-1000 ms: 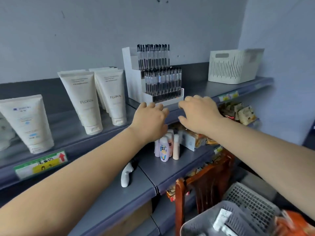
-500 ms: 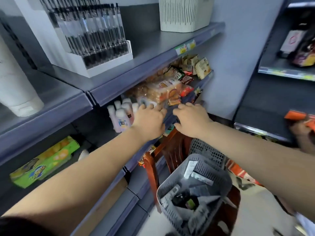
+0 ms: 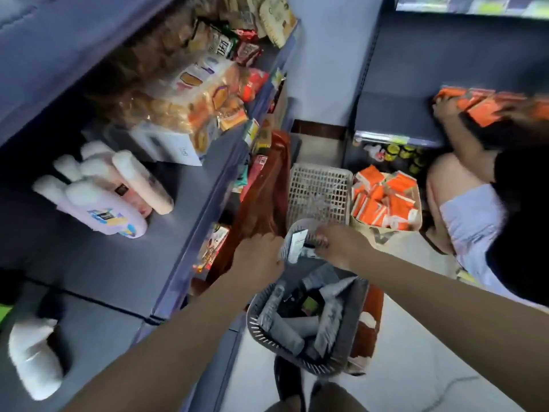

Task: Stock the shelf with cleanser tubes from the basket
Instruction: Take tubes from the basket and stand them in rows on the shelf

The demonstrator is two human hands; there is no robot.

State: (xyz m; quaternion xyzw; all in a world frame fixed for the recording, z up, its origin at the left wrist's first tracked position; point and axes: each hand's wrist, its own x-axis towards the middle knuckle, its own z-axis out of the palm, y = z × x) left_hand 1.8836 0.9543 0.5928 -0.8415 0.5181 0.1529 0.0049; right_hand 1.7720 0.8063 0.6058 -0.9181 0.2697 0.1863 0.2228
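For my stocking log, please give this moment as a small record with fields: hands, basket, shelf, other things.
left hand: at the far rim of the basket, grip unclear
right hand: over the far rim, touching a white tube; hold blurred
basket: grey, on a wooden chair, many grey tubes inside
shelf: holds pale bottles
other: second person crouching beside orange packets
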